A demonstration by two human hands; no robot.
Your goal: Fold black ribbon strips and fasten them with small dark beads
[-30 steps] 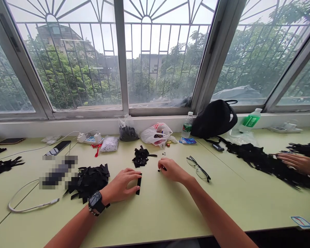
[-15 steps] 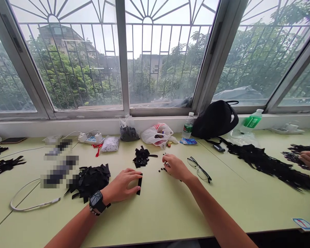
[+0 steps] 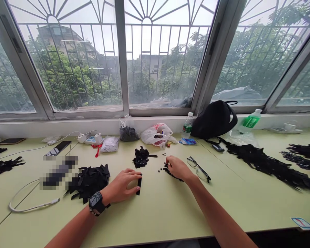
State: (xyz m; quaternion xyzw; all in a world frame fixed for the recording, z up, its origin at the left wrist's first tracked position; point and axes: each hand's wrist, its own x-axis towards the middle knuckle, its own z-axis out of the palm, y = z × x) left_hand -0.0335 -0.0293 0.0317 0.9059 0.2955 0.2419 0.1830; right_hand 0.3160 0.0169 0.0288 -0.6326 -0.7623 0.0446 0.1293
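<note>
My left hand [image 3: 125,184] rests on the table and holds a short black fabric strip [image 3: 139,184], fingers at its far end and thumb at its near end. My right hand [image 3: 177,167] is over a small heap of dark round pieces, perhaps buttons [image 3: 172,174], with its fingertips pinched together; whatever is between them is hidden. A few loose pieces lie just left of that heap. Beside my left wrist is a large pile of black strips [image 3: 93,181]. A smaller pile of black strips [image 3: 141,157] sits beyond and between my hands.
Eyeglasses [image 3: 199,169] lie right of my right hand. Along the window wall stand plastic bags [image 3: 129,132], a bottle [image 3: 187,126] and a black backpack [image 3: 213,120]. A long heap of black strips [image 3: 271,164] stretches to the right. A phone [image 3: 59,148] and white cable [image 3: 33,207] are at left.
My right hand has shifted slightly to the right, showing more of the round pieces. My left hand keeps its place on the strip. Another person's hand at the far right has left view.
</note>
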